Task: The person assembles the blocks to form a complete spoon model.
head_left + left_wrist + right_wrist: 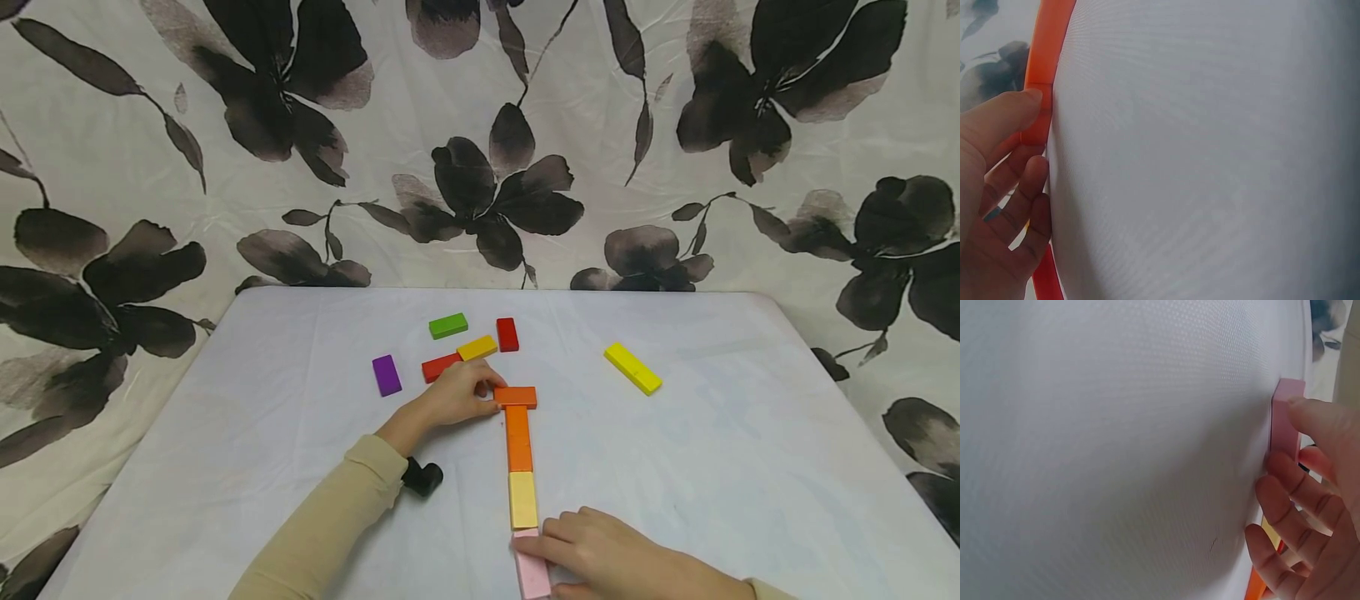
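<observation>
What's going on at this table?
A person's left hand pinches the crosswise orange block at the far end of a row; their right hand holds the pink block at the near end. A second orange block and a pale yellow block lie between. A purple block and a green block lie apart from the row.

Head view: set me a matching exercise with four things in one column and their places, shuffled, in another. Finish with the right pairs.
Things
1. Left hand
2. Right hand
3. Purple block
4. Pale yellow block

Places
A. Between the lengthwise orange block and the pink block
B. At the left end of the crosswise orange block
C. Farthest left of all the blocks
D. At the pink block

Right pairs: 1-B, 2-D, 3-C, 4-A
</observation>
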`<action>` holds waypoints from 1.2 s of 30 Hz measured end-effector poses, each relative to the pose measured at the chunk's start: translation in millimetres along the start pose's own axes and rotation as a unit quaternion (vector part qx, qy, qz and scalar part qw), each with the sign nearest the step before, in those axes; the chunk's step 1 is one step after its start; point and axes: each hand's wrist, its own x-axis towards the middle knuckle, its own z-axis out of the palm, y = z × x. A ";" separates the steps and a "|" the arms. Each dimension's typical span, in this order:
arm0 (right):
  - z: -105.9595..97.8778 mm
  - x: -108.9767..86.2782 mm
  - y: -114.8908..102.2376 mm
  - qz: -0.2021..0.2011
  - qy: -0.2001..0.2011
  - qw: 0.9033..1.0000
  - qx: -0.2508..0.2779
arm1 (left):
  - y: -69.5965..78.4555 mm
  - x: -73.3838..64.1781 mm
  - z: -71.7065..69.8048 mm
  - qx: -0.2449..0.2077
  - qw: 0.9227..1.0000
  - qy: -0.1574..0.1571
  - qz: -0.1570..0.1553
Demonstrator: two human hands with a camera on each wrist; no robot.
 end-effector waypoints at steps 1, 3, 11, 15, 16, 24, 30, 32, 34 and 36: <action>0.0 0.2 -0.5 -0.001 0.005 1.000 -0.005 | 0.1 -0.1 0.0 0.000 1.000 0.000 -0.001; 0.3 0.6 -1.4 -0.004 0.015 1.000 -0.015 | 0.4 -0.3 -0.1 0.001 1.000 -0.001 -0.002; 2.0 2.1 -2.4 0.000 0.026 0.999 -0.029 | 1.5 -0.7 -0.3 0.000 1.000 0.000 -0.005; 2.6 2.5 -2.6 0.002 0.031 0.999 -0.031 | 1.0 -0.5 0.9 0.003 1.000 0.000 -0.008; 2.7 2.5 -2.6 0.002 0.031 0.999 -0.031 | 0.8 -0.5 1.1 0.004 1.000 0.000 -0.009; 0.9 2.8 -2.5 0.016 0.007 1.000 -0.011 | 0.4 -1.1 0.8 0.004 1.000 -0.002 -0.008; -3.0 0.4 -1.0 0.034 -0.007 0.999 0.033 | -0.1 -1.9 0.3 0.002 1.000 -0.005 -0.010; -3.3 -0.7 -0.4 0.026 0.017 0.999 0.025 | 0.1 -2.3 -0.3 -0.002 1.000 -0.006 -0.012; -3.4 -1.9 0.2 0.013 0.052 0.999 0.004 | 0.5 -2.9 -1.2 -0.005 1.000 -0.006 -0.014; -3.6 -2.8 0.7 0.006 0.092 0.995 -0.023 | 0.8 -3.4 -2.0 -0.006 1.000 -0.005 -0.014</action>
